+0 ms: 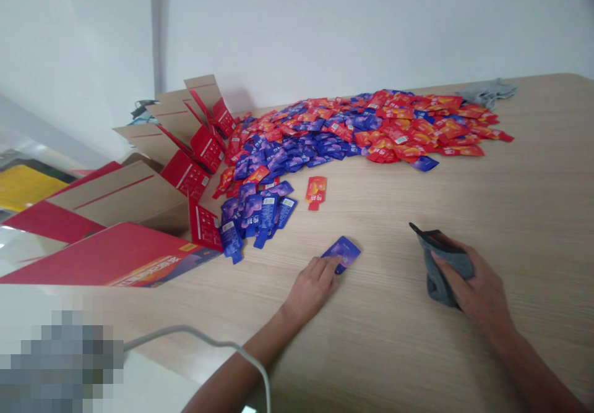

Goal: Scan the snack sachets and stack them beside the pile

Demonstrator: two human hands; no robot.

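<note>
Left hand point(315, 282) on sachet point(346, 252), blue (lilac print), flat

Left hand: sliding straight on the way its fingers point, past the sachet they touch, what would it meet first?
Beyond that blue sachet, the left hand would cross bare table, then probably meet the front edge of the sachet pile; depth leaves the exact spot uncertain.

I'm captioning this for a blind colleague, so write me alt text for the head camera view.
A person's left hand touches a blue sachet on a wood-grain table while the right hand grips a dark-edged grey cloth. Beyond them lie one separate red sachet and a wide heap of red and blue sachets, with open red cardboard boxes at left.
</note>
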